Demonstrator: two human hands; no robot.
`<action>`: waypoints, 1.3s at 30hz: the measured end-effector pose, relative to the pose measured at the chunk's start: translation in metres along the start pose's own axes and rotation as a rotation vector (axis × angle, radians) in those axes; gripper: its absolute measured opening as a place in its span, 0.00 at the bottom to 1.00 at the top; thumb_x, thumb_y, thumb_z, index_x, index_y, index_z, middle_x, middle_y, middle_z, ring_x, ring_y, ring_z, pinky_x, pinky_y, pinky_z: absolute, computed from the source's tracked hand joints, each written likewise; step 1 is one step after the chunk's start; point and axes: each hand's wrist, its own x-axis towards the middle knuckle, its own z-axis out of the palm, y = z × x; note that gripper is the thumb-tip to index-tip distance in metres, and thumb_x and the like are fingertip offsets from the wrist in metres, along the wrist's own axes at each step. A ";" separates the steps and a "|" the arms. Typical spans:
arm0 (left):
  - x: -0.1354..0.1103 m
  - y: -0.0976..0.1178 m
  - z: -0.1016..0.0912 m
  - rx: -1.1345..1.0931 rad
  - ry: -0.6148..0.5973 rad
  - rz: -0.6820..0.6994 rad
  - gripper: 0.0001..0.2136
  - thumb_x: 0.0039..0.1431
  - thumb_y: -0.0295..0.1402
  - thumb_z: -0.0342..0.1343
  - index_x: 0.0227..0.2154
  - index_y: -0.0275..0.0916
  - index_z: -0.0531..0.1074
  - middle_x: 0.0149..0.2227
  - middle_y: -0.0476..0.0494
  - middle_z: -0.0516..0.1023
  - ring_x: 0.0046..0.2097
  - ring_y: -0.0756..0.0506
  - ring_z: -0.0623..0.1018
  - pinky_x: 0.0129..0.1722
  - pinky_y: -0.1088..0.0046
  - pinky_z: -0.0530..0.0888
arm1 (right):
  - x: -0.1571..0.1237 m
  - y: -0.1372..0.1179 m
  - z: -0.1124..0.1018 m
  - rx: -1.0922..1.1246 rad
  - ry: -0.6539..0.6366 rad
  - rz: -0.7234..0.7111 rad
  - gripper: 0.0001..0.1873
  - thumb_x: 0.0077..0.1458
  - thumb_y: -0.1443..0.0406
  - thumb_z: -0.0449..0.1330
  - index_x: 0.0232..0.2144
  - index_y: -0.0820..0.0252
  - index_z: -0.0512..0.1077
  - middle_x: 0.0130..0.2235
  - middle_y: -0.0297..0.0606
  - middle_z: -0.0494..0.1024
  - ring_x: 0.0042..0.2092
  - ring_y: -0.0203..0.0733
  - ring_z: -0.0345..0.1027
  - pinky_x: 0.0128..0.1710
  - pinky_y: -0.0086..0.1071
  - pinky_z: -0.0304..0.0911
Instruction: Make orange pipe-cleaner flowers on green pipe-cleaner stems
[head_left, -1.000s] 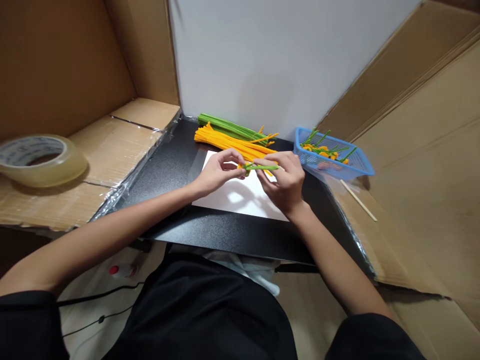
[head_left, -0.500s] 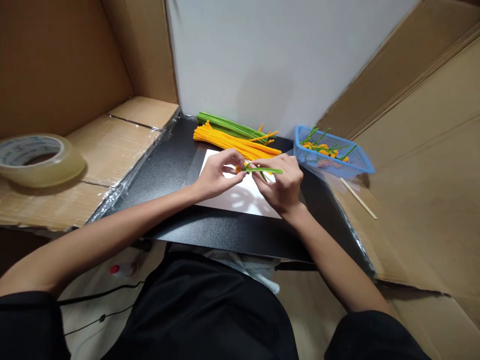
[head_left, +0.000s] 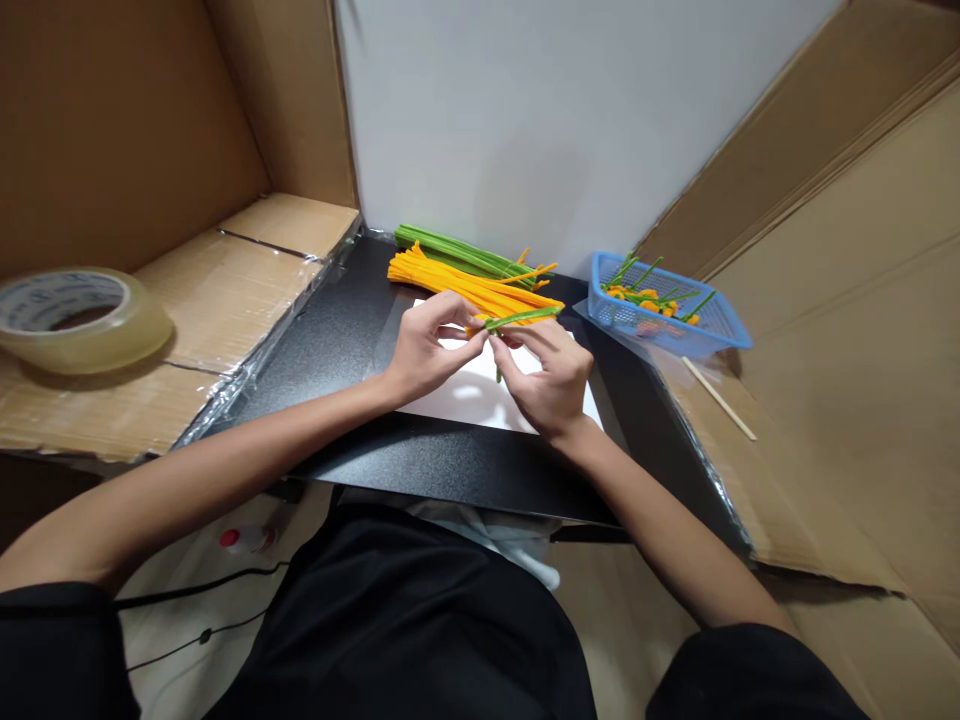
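Between my two hands is a green pipe cleaner, joined to a small orange piece that my fingers mostly cover. My left hand is closed in a pinch on the orange end. With thumb and fingers pinched at the join, my right hand holds the green stem; one green end points right and a short one hangs down. Both hands are above a white sheet on the black table. Just behind them lie a bundle of orange pipe cleaners and a bundle of green ones.
A blue basket at the back right holds several orange pieces with green stems. A thin wooden stick lies on cardboard to the right. On the left cardboard ledge sits a roll of clear tape. A white wall stands behind.
My right hand has shifted slightly left and down toward my left hand. The green stem has swung upward at its right end, and a short green end now hangs below.
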 end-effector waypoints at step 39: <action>-0.005 -0.001 0.004 -0.134 -0.029 -0.234 0.13 0.58 0.40 0.65 0.40 0.37 0.77 0.37 0.43 0.82 0.38 0.48 0.83 0.38 0.72 0.82 | 0.002 0.015 0.002 0.375 -0.036 0.278 0.07 0.58 0.66 0.64 0.39 0.56 0.80 0.41 0.39 0.82 0.44 0.42 0.78 0.44 0.38 0.78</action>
